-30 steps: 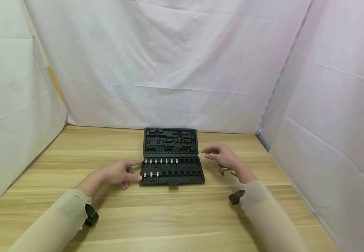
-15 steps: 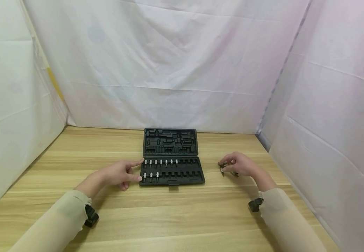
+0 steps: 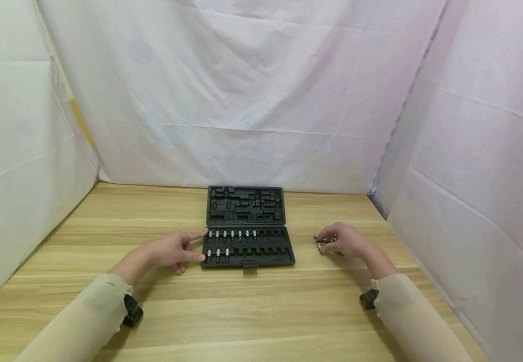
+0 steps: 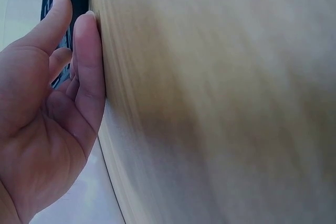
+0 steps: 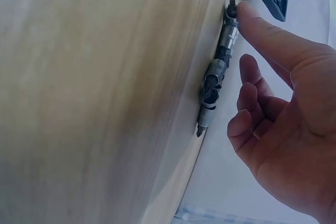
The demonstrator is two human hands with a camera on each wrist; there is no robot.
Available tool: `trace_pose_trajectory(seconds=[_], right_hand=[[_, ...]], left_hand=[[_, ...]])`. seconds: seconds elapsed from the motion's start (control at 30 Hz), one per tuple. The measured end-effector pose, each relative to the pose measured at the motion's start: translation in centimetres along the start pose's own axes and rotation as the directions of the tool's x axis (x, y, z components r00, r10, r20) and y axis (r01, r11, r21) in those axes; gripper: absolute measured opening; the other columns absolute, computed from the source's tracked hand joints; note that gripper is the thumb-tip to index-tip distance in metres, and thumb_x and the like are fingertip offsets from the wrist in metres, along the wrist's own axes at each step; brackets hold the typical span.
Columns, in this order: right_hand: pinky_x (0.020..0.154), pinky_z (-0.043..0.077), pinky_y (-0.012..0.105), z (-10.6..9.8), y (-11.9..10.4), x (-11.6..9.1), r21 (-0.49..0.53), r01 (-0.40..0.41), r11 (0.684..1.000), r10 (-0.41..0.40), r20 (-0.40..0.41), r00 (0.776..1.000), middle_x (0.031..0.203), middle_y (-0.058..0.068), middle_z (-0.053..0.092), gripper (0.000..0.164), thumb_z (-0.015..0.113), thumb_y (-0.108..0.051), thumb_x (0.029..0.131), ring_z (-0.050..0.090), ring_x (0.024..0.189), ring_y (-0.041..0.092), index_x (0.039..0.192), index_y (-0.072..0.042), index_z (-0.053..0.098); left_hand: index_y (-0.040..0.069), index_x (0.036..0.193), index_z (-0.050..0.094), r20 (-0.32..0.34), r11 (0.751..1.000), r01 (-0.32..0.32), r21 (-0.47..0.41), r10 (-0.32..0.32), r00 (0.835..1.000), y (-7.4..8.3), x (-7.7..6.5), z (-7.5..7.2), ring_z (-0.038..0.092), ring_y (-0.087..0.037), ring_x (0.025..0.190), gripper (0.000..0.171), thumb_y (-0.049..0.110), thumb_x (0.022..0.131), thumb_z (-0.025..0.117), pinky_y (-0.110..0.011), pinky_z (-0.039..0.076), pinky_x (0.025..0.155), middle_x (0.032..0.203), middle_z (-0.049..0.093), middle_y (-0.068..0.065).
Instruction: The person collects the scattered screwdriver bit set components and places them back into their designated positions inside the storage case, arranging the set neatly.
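Note:
In the head view my left hand rests at the left edge of an open black socket case. Its straight index finger and thumb touch the case's side, and the left wrist view shows the other fingers low along the table. My right hand reaches over a small pile of loose metal bit sockets right of the case. In the right wrist view its thumb tip is right at the end of one bit socket, while the lower fingers bend loosely above the table, apart from the pile. The index finger is mostly hidden there.
Several bit sockets stand in the case's upper row, and three bit sockets sit at the left of its lower row. The raised lid has moulded recesses. White sheets enclose the wooden table behind and at both sides.
My right hand has moved from beside the case to the right and down onto the loose bit sockets, settling slightly lower over the last half second. The left hand has stayed at the case edge.

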State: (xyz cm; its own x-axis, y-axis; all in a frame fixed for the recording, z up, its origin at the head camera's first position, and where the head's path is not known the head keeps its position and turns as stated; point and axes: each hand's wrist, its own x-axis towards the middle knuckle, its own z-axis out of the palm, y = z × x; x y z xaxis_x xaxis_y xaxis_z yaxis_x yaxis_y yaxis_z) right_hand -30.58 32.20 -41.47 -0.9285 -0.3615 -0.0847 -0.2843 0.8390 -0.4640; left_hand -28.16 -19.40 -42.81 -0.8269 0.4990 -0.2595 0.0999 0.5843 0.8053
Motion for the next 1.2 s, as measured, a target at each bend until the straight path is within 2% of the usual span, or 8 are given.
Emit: trace_pose_trajectory(seconds=[0.17,0.3,0.5,0.67,0.87,1.0,1.1,1.2], right_hand=[[0.103,0.06,0.055,0.4,0.2,0.2,0.006,0.023,1.0,-0.023,0.004,1.0,0.121,0.009,0.081,0.022,0.09,-0.018,0.092,0.071,0.113,0.027,0.113,-0.01,0.085],[0.095,0.059,0.044,0.6,0.0,0.2,0.006,0.036,0.999,-0.036,-0.008,0.999,0.111,0.004,0.079,0.016,0.091,-0.018,0.091,0.066,0.104,0.019,0.105,-0.013,0.084],[0.091,0.056,0.038,0.7,-0.7,0.0,0.05,0.004,0.999,-0.002,-0.029,1.0,0.104,0.001,0.077,0.017,0.093,-0.015,0.089,0.065,0.097,0.016,0.099,-0.014,0.079],[0.088,0.056,0.036,0.9,-1.3,-0.2,0.068,-0.026,0.997,0.028,-0.035,0.999,0.102,-0.001,0.077,0.017,0.091,-0.013,0.091,0.065,0.094,0.015,0.098,-0.015,0.076],[0.082,0.057,0.031,0.6,-2.0,-0.3,0.116,0.021,0.993,-0.016,-0.038,0.999,0.1,0.001,0.076,0.011,0.085,-0.011,0.096,0.066,0.091,0.014,0.099,-0.014,0.074],[0.079,0.063,0.032,0.1,-2.3,-0.1,0.269,0.037,0.962,-0.027,-0.041,0.999,0.106,0.009,0.073,0.01,0.077,-0.011,0.102,0.072,0.094,0.02,0.109,-0.008,0.071],[0.084,0.068,0.043,-0.3,-2.7,0.3,0.401,0.028,0.916,-0.022,-0.019,1.0,0.117,0.016,0.068,0.02,0.071,-0.013,0.107,0.077,0.102,0.027,0.121,0.0,0.066],[0.093,0.068,0.054,-0.4,-3.4,0.7,0.477,0.02,0.879,-0.015,-0.013,1.0,0.125,0.021,0.064,0.03,0.068,-0.016,0.11,0.079,0.109,0.03,0.131,0.004,0.061]], left_hand=[[0.018,0.174,0.03,0.0,1.0,-0.006,0.004,0.006,1.0,-0.1,0.1,0.0,0.064,-0.021,0.066,0.092,0.029,0.1,0.083,-0.036,0.066,0.061,0.087,0.053,-0.009],[0.018,0.174,0.03,0.0,1.0,-0.007,0.012,0.007,1.0,-0.1,0.2,0.0,0.064,-0.02,0.066,0.092,0.03,0.1,0.083,-0.036,0.067,0.061,0.087,0.053,-0.009],[0.018,0.174,0.03,0.002,1.0,-0.012,0.015,0.012,1.0,-0.3,0.4,-0.1,0.064,-0.02,0.066,0.092,0.03,0.1,0.083,-0.037,0.067,0.062,0.087,0.053,-0.009],[0.018,0.174,0.031,0.004,1.0,-0.02,0.012,0.02,1.0,-0.3,0.4,-0.1,0.064,-0.02,0.066,0.092,0.03,0.1,0.083,-0.037,0.067,0.062,0.087,0.054,-0.01],[0.017,0.174,0.03,0.004,1.0,-0.02,0.012,0.02,1.0,-0.2,0.4,-0.1,0.064,-0.02,0.066,0.092,0.03,0.1,0.083,-0.037,0.067,0.061,0.087,0.054,-0.01],[0.017,0.174,0.03,0.003,1.0,-0.017,0.015,0.017,1.0,-0.2,0.4,-0.1,0.064,-0.02,0.066,0.092,0.03,0.1,0.082,-0.037,0.067,0.061,0.087,0.054,-0.01],[0.017,0.174,0.03,0.003,1.0,-0.017,0.017,0.017,1.0,-0.2,0.3,-0.2,0.064,-0.02,0.066,0.092,0.03,0.1,0.082,-0.037,0.067,0.062,0.087,0.054,-0.01],[0.016,0.174,0.03,0.004,1.0,-0.017,0.015,0.017,1.0,-0.2,0.3,-0.2,0.064,-0.02,0.066,0.092,0.029,0.1,0.082,-0.037,0.067,0.061,0.086,0.054,-0.01]])
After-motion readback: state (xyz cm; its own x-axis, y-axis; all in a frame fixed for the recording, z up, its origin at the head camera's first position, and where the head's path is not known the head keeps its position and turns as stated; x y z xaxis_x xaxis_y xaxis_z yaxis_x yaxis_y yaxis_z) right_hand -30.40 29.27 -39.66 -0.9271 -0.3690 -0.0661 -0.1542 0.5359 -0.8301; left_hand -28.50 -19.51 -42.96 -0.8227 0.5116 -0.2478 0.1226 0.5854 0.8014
